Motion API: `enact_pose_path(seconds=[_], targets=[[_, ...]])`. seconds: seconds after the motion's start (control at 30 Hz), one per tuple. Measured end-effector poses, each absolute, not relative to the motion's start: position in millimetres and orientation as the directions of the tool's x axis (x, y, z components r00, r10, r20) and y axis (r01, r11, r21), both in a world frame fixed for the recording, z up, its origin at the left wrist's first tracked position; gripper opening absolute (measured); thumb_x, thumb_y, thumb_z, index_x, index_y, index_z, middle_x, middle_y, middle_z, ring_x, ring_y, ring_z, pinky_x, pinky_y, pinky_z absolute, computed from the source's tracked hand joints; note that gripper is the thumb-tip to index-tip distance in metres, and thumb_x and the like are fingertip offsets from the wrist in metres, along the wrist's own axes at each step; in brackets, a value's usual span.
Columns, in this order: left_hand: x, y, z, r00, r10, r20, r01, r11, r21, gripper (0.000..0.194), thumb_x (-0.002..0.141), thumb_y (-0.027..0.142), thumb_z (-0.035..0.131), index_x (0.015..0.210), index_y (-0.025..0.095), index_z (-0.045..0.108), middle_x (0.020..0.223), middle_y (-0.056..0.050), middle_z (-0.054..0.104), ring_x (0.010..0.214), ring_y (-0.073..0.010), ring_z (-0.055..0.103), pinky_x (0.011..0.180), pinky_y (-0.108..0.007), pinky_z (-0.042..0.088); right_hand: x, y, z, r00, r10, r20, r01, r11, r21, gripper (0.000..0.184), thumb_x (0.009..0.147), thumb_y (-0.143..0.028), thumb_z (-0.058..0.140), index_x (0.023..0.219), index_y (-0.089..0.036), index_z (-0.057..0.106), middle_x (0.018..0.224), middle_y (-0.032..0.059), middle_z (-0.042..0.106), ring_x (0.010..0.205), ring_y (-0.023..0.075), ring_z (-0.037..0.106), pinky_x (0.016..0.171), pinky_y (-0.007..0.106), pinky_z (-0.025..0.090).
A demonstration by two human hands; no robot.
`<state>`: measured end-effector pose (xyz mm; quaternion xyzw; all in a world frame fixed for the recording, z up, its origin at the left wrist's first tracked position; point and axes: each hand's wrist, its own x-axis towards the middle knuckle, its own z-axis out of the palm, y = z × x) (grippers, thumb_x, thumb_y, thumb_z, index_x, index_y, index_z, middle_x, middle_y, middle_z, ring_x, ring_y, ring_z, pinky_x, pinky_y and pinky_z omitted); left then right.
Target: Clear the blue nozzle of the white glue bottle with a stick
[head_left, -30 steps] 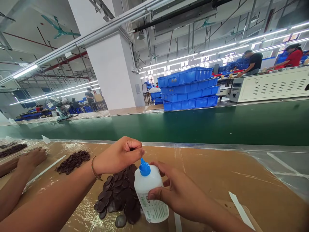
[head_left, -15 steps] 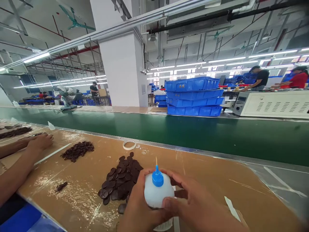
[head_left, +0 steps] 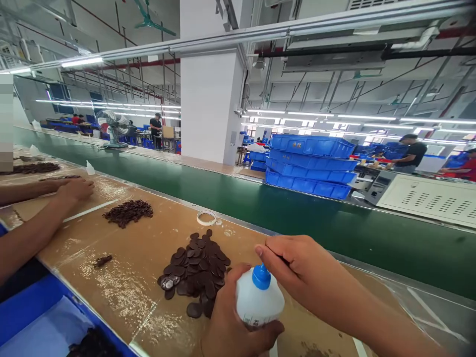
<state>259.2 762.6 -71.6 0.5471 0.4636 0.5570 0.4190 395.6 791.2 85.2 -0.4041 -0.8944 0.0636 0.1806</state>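
Observation:
A white plastic squeeze bottle with a blue nozzle cap sits in my left hand, which grips it from below. My right hand is just above and to the right of the nozzle, its fingertips pinched together. Anything tiny between those fingers is hidden. To the left of the bottle lies a heap of dark brown round discs, close to my left hand. One disc has a shiny silvery face.
A co-worker's hands rest on the brown-covered bench at left, beside a smaller dark pile. A tape roll lies behind the heap. A blue bin with dark pieces is at lower left. A green conveyor belt runs behind.
My right hand has come off the bottle and now pinches near the nozzle. My left hand holds the bottle alone. The view has swung, and the thin nozzle tip no longer shows.

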Motion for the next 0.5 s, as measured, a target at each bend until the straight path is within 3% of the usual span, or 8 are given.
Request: enact_pose_path(seconds=[0.2,0.37,0.43,0.5], targets=[[262,761,-84,-0.063,0.975,0.213,0.117,-0.204,0.972,0.082,0.055,0.028,0.084,0.130,0.025,0.050,0.107,-0.006,0.063,0.091,-0.0248,0.062,0.083,-0.036,0.056,401,792,86,-0.649,0.726,0.227,0.627,0.679,-0.382,0.052,0.105,-0.046,0.029,0.062,-0.016,0.025,0.055,-0.0018,0.029,0.051,0.0122,0.022,0.048,0.030,0.018],[260,766,-88,-0.054,0.968,0.245,0.176,-0.232,0.957,0.077,0.055,0.028,0.085,0.126,0.026,0.054,0.098,-0.003,0.064,0.084,-0.0220,0.063,0.075,-0.031,0.056,411,800,86,-0.653,0.756,0.049,0.603,0.558,-0.570,0.059,0.102,-0.055,0.045,0.067,-0.016,0.017,0.065,-0.0022,0.015,0.058,0.0133,0.013,0.051,0.031,0.017],[258,769,-91,-0.037,0.967,0.252,0.194,-0.240,0.951,0.079,0.054,0.030,0.087,0.126,0.026,0.054,0.098,-0.003,0.064,0.084,-0.0220,0.063,0.074,-0.031,0.056,411,800,85,-0.649,0.757,0.068,0.595,0.562,-0.575,0.061,0.102,-0.056,0.046,0.066,-0.016,0.017,0.064,-0.0023,0.015,0.057,0.0128,0.014,0.051,0.031,0.017],[257,772,-94,0.002,0.965,0.263,0.190,-0.259,0.947,0.080,0.053,0.033,0.088,0.125,0.025,0.054,0.098,-0.003,0.065,0.083,-0.0221,0.064,0.072,-0.030,0.056,409,799,86,-0.661,0.739,0.133,0.600,0.626,-0.499,0.058,0.103,-0.052,0.047,0.064,-0.016,0.023,0.060,-0.0026,0.023,0.055,0.0115,0.019,0.050,0.030,0.019]])
